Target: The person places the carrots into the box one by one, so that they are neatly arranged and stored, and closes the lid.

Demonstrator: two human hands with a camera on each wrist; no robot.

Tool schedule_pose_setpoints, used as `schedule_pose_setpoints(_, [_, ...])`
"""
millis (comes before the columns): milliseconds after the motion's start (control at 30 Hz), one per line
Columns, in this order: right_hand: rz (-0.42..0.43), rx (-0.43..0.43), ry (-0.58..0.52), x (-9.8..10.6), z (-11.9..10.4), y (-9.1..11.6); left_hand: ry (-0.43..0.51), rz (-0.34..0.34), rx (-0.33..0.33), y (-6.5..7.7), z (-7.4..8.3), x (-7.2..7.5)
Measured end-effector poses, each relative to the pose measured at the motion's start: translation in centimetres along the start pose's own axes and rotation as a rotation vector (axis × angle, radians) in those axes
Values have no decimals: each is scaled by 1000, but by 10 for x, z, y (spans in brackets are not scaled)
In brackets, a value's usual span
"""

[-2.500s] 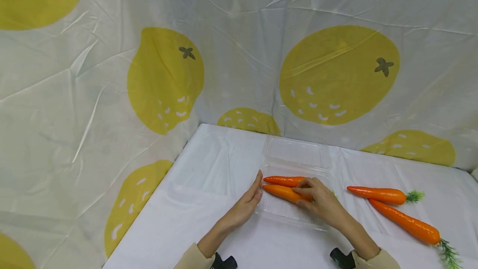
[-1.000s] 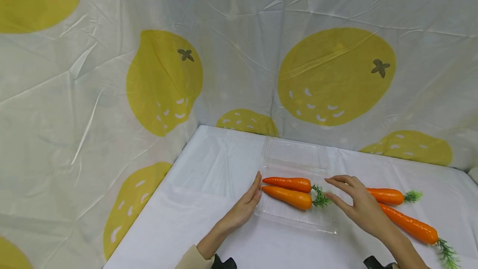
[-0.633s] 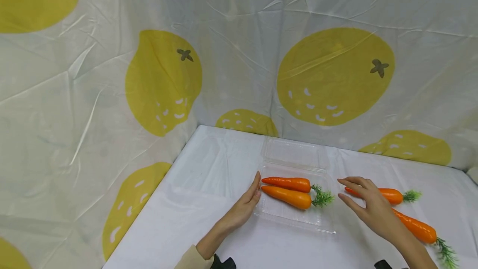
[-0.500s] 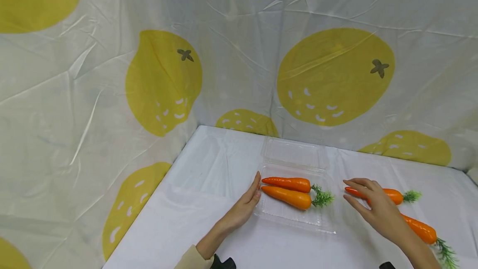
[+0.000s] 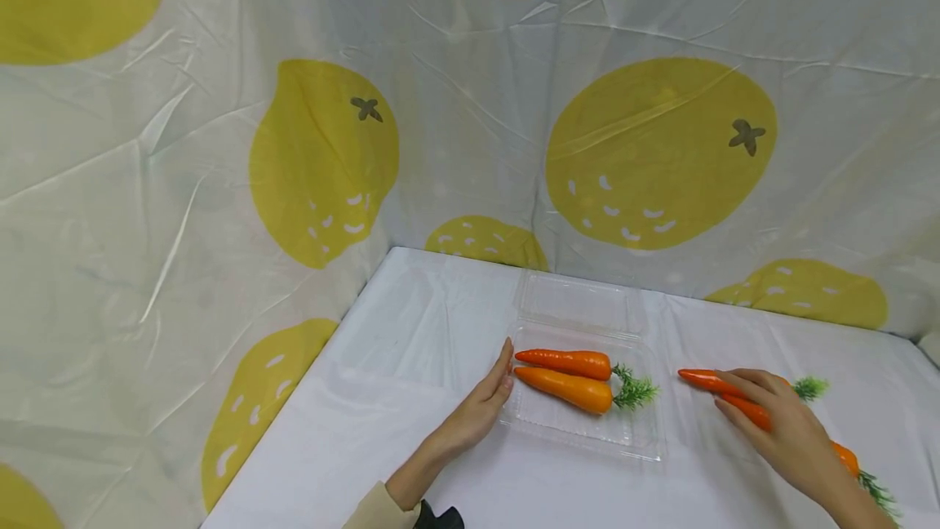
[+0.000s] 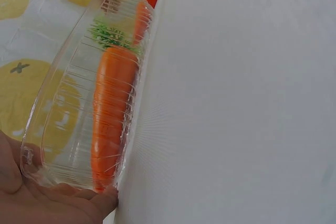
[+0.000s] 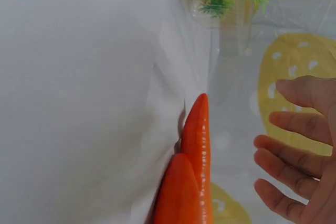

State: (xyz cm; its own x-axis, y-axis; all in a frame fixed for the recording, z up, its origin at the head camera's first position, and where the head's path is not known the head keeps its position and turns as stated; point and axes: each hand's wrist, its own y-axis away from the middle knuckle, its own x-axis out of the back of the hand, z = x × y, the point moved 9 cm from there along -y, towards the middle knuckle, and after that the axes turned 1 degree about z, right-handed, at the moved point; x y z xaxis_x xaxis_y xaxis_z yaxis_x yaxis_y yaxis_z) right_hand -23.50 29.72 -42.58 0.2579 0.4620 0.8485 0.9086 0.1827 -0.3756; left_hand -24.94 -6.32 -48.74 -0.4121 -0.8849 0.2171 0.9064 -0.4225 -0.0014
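In the head view, a clear plastic box (image 5: 620, 431) lies on the table with its lid folded back. Two orange carrots with green tops lie side by side in it, the rear carrot (image 5: 565, 362) and the front carrot (image 5: 569, 390). My left hand (image 5: 470, 411) rests with straight fingers against the box's left end, also seen in the left wrist view. To the right, my right hand (image 5: 789, 431) hovers over two more carrots, fingers extended and apart; it partly hides the back one (image 5: 701, 380) and the front one (image 5: 749, 412). The right wrist view shows nothing between its fingers.
The transparent lid (image 5: 580, 304) lies flat behind the box, near the table's back edge. A white cloth covers the table (image 5: 411, 349). Lemon-print curtains (image 5: 470, 145) hang behind it and along its left side.
My right hand has let go of the front carrot in the box and moved right, over the two loose carrots. My left hand has stayed at the box's left end.
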Motion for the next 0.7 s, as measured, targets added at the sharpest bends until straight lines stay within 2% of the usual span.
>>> schedule_pose_setpoints(200, [127,156,-21,11,3,10,0,1,0,0,-1,0])
schedule_pose_setpoints(300, [137,172,5,11,8,14,1,0,-1,0,-1,0])
schedule_pose_setpoints(700, [-72,-158,54,0,51,24,-6,5,3,0,-1,1])
